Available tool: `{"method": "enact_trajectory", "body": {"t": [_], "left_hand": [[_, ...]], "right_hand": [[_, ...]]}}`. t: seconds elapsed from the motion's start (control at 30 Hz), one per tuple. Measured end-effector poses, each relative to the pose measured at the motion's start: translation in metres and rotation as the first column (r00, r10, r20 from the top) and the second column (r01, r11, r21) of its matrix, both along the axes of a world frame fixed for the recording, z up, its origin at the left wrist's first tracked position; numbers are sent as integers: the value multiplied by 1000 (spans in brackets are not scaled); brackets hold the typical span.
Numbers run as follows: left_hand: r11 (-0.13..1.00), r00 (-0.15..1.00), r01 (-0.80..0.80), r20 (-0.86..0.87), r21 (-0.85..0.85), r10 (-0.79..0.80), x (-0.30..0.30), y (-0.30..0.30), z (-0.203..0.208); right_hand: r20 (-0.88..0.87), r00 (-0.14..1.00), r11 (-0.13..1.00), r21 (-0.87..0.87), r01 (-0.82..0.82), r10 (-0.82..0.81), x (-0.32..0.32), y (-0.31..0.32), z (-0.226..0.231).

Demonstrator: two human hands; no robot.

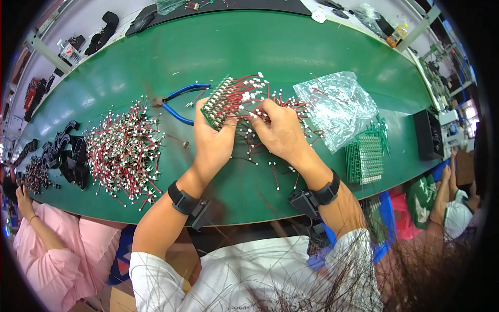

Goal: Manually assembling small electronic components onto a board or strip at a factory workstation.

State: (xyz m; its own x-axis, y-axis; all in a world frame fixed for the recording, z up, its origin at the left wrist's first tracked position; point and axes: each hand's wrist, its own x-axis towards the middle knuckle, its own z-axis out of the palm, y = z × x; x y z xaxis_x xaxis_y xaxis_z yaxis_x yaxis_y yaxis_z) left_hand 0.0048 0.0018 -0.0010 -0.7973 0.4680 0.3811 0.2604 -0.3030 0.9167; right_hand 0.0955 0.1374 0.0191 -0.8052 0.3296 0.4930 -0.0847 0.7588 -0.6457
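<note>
My left hand (213, 140) grips a green circuit board panel (210, 117) by its edge, tilted above the table. Rows of white connectors cover the panel, and many red wire leads (240, 98) with white plugs stick out toward the right. Close against the panel's right side, my right hand (283, 132) is closed in a pinch on a red wire lead (246, 115); its far end is hidden by the fingers. Loose wire leads (299, 108) lie scattered under and beyond my right hand. Blue-handled cutters (176, 115) rest just left of my left hand.
A large heap of wire leads (125, 148) lies to the left, with black parts (73, 161) beyond. To the right are a clear plastic bag (345, 117), stacked green panels (366, 161) and a black bin (428, 136). A person in pink (62, 249) sits at the left.
</note>
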Motion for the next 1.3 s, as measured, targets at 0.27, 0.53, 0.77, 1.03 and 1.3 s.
{"method": "enact_trajectory", "body": {"t": [0.27,0.53,0.77,1.03,1.3], "left_hand": [[988,987,-152,60,19,151,-27,-5,-8],[991,986,-132,108,11,130,-23,-4,-5],[1000,989,14,144,23,-17,-14,-2,-5],[971,946,225,221,77,-237,3,-2,5],[965,952,260,155,38,-263,8,1,3]], "right_hand": [[91,992,990,-118,-72,83,1,-4,3],[93,983,981,-129,-143,155,4,-6,6],[16,986,950,-271,-156,167,3,-17,7],[-7,1000,958,-284,-28,27,-1,-12,1],[-58,996,984,-171,58,-69,-2,-11,-1]]}}
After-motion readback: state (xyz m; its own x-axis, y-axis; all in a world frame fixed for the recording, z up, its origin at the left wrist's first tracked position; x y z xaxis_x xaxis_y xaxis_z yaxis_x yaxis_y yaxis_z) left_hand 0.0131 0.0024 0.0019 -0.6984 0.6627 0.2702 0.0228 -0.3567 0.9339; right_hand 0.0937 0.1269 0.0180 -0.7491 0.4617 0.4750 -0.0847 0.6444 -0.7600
